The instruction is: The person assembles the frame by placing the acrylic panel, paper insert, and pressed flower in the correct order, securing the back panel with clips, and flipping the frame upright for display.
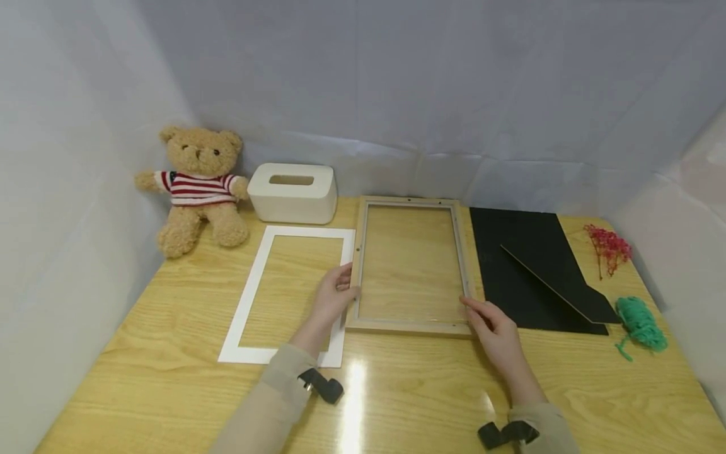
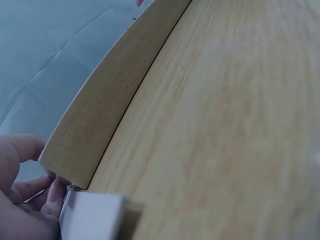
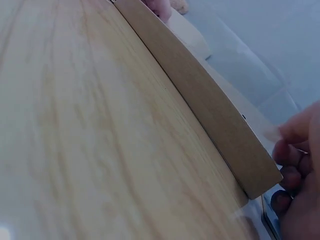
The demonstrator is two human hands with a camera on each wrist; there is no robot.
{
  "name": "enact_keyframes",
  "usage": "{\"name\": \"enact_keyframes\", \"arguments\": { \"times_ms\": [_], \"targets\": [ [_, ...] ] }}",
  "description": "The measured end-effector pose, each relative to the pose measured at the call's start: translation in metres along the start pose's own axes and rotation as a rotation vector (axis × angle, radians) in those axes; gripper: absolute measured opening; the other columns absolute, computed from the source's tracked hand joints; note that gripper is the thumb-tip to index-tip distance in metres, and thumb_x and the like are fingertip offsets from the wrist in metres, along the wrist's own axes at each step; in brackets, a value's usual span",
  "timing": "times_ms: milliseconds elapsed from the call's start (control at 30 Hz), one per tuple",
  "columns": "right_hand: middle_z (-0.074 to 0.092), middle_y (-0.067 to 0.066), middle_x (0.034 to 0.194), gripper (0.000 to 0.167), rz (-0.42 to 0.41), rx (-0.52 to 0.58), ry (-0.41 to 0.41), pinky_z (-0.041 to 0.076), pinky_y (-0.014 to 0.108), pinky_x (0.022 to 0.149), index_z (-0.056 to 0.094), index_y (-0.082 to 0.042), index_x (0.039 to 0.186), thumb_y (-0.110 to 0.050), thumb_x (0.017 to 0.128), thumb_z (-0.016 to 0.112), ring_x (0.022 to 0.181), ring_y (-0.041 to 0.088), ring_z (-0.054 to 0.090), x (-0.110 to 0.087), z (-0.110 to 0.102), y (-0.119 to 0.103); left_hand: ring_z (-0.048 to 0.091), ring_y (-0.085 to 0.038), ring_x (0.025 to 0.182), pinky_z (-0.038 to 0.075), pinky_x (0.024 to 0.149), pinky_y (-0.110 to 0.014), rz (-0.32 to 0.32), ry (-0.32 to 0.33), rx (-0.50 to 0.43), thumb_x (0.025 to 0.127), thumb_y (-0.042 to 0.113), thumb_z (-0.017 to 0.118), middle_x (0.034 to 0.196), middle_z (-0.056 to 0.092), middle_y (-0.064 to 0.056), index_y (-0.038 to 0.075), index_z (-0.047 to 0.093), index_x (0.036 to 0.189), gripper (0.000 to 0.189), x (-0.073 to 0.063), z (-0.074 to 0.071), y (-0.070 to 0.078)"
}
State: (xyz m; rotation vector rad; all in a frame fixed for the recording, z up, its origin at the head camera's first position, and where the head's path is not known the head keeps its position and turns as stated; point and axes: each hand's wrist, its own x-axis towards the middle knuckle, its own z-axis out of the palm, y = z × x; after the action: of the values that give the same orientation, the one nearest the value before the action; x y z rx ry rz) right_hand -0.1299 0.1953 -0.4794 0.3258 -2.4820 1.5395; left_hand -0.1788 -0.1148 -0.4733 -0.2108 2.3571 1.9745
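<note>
The wooden frame lies on the table between my left hand and right hand, 1 at each side; the left grips its left edge; the right holds its right edge near the lower corner, though I cannot quite tell how far it curls underneath; a white mat lies just left.
</note>
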Motion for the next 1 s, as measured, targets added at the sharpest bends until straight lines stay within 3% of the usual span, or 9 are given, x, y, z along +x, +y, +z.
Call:
{"name": "enact_keyframes", "arguments": {
  "times_ms": [100,233,433,567,700,867,1000],
  "targets": [
    [0.064,0.008,0.094,0.027,-0.026,-0.087,-0.002,0.043,0.01,0.066,0.067,-0.003,0.118,-0.002,0.091,0.061,0.08,0.003,0.053,-0.001,-0.001,0.004,0.051,-0.027,0.111,0.045,0.098,-0.037,-0.002,0.005,0.013,0.082,0.0,0.066,0.122,0.054,-0.013,0.003,0.046,0.138,0.06,0.0,0.0,-0.001],
    [0.05,-0.001,0.076,0.023,-0.041,-0.149,-0.004,0.038,0.016,0.056,0.07,-0.004,0.11,-0.006,0.088,0.068,0.068,0.007,0.045,0.0,-0.001,0.008,0.052,-0.026,0.111,0.045,0.098,-0.037,-0.005,0.007,0.024,0.082,0.001,0.067,0.122,0.054,-0.013,0.004,0.047,0.138,0.059,0.0,-0.001,-0.001],
    [0.044,-0.002,0.073,0.022,-0.054,-0.138,-0.017,0.035,0.019,0.053,0.071,-0.005,0.107,-0.007,0.085,0.072,0.065,0.009,0.041,0.001,-0.001,0.01,0.052,-0.027,0.111,0.046,0.097,-0.037,-0.006,0.0,0.034,0.084,0.003,0.067,0.122,0.054,-0.013,0.005,0.048,0.138,0.058,-0.001,-0.002,-0.001],
    [0.05,0.004,0.086,0.03,-0.082,-0.136,0.011,0.035,0.018,0.054,0.069,-0.002,0.111,-0.005,0.082,0.074,0.066,0.011,0.041,0.001,-0.001,0.01,0.053,-0.027,0.111,0.047,0.096,-0.037,-0.001,0.002,0.044,0.083,0.002,0.068,0.121,0.055,-0.013,0.004,0.048,0.138,0.058,0.0,-0.002,-0.002],
    [0.051,0.014,0.116,0.047,-0.081,-0.132,0.03,0.038,0.013,0.061,0.061,0.003,0.122,-0.003,0.078,0.077,0.077,0.016,0.045,0.002,-0.001,0.011,0.054,-0.026,0.109,0.048,0.095,-0.035,0.0,0.009,0.054,0.082,0.002,0.068,0.12,0.056,-0.012,0.004,0.049,0.137,0.058,0.001,-0.001,-0.003],
    [0.043,0.019,0.139,0.064,0.031,-0.149,-0.037,0.041,0.012,0.074,0.048,0.004,0.136,-0.013,0.082,0.076,0.097,0.023,0.05,0.003,-0.003,0.013,0.054,-0.025,0.11,0.047,0.096,-0.035,-0.019,0.025,0.061,0.082,0.004,0.069,0.12,0.057,-0.011,0.006,0.05,0.136,0.057,0.002,-0.001,-0.003],
    [0.039,0.02,0.144,0.073,0.131,-0.191,-0.102,0.047,0.031,0.082,0.041,-0.001,0.143,-0.026,0.084,0.075,0.102,0.027,0.051,0.002,-0.007,0.014,0.054,-0.024,0.111,0.047,0.096,-0.035,-0.048,0.027,0.045,0.083,0.008,0.069,0.121,0.057,-0.009,0.008,0.051,0.136,0.055,0.001,-0.001,-0.003]
  ]
}}
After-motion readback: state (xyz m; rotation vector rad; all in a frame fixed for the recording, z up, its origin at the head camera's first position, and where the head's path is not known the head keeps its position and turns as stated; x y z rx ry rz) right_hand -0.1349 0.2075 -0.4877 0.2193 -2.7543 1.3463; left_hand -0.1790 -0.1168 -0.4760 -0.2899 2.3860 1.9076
